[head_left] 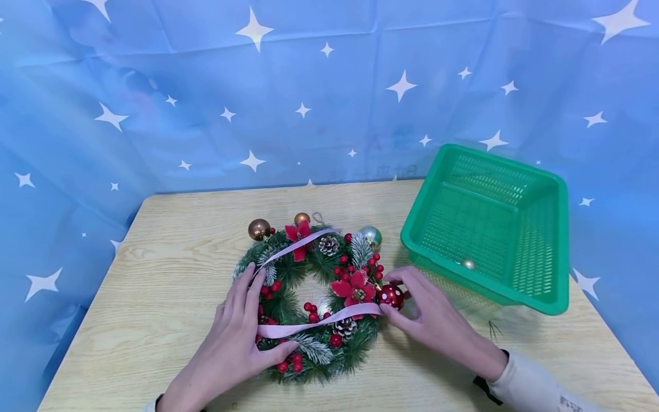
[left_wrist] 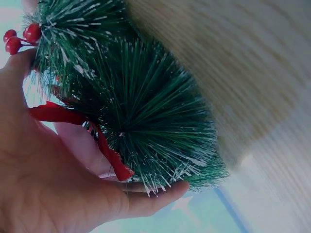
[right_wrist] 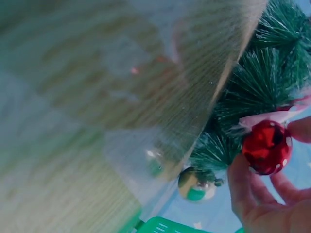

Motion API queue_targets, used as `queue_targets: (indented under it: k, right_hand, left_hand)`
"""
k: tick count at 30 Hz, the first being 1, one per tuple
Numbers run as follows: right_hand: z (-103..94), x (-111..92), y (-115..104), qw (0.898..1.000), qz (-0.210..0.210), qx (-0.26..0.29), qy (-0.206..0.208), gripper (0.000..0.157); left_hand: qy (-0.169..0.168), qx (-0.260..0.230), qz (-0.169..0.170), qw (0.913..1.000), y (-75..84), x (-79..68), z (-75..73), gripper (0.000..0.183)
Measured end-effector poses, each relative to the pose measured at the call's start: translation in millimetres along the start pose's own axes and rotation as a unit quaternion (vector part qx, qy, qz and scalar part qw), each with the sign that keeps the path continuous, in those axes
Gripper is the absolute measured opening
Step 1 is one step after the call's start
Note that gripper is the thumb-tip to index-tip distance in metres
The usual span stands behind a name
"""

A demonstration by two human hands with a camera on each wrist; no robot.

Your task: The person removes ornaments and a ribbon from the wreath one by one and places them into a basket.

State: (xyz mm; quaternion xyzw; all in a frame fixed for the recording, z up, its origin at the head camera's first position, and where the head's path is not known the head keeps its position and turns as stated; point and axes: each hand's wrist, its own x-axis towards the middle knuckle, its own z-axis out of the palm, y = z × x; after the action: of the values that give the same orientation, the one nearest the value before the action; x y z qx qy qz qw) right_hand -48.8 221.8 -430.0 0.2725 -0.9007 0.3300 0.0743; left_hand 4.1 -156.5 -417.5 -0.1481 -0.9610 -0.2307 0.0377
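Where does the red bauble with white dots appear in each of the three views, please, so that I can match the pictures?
Head: the red bauble is right of and below centre, held by the right hand.
Left wrist: not in this picture.
Right wrist: near the right edge, below mid-height, between fingers.
Shared landmark: the green wreath, in all three.

The head view looks forward and down across the bench point(head_left: 170, 246) to the far curtain point(head_left: 206, 74). The wrist views look from close by: left at the wreath point(left_wrist: 126, 111), right at the red bauble point(right_wrist: 266, 148), both also in the head view.
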Motion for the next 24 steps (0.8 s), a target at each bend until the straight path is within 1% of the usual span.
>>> queue_targets:
  k: [7, 9, 15, 18, 22, 24]
  right_hand:
    - [-5.8, -5.3, -0.2, 1.0, -0.006, -0.001, 0.012, 0.04]
    - [-7.9, -6.7, -0.5, 1.0, -0.005, -0.003, 0.015, 0.039]
    - [-15.0, -9.0, -3.8, 1.0, 0.013, -0.004, 0.02, 0.041]
    - [-17.8, -6.1, -6.0, 1.0, 0.014, -0.004, 0.021, 0.042]
    - [-18.3, 3.7, -9.1, 1.0, 0.0, -0.001, 0.016, 0.041]
    - [-19.3, 8.6, -9.9, 1.0, -0.008, -0.004, 0.02, 0.042]
  left_hand:
    - [0.004, 0.005, -0.03, 0.9995, 5.7, 4.1, 5.2, 0.132]
    - [0.003, 0.006, -0.032, 0.9995, 7.0, 5.8, 5.8, 0.131]
    - [-0.008, -0.011, -0.028, 0.9995, 9.1, 10.0, 8.1, 0.13]
    - [-0.009, -0.013, -0.028, 0.9995, 8.4, 9.4, 8.3, 0.131]
    - [-0.01, -0.003, -0.045, 0.9989, 5.1, 2.8, 5.5, 0.133]
    - [-0.01, 0.002, -0.051, 0.9987, 3.9, 0.3, 4.6, 0.134]
